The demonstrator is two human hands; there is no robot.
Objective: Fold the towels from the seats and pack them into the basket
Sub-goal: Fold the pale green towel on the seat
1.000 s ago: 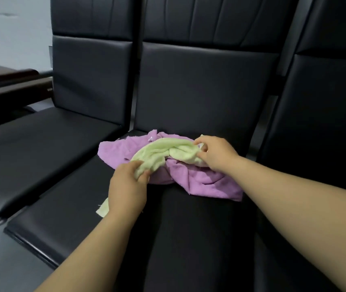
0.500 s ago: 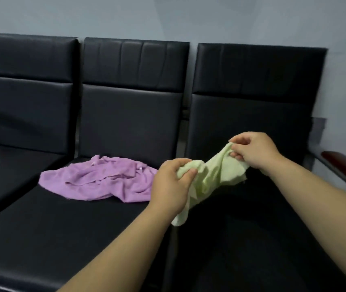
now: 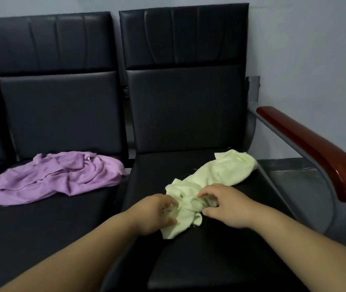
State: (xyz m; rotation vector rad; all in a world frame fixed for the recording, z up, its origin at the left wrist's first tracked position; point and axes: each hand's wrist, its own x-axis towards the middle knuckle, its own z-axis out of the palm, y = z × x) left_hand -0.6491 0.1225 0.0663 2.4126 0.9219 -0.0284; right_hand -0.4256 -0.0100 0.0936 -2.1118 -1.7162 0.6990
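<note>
We are pinching the green towel on the seat with left hand and right hand, starting its fold; flattening is coming next

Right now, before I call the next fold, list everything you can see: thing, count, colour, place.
green towel: one, pale green, crumpled on the right seat
purple towel: one, purple, crumpled on the left seat
right seat: one, black, beside the armrest
left seat: one, black, next to the right seat; an edge of a third seat shows at far left
armrest: one, red-brown, right of the right seat
wall: pale grey, behind the seats
floor: grey, right of the seats
basket: none in view
left hand: fingers grip the green towel's near end
right hand: fingers grip the same end
</note>
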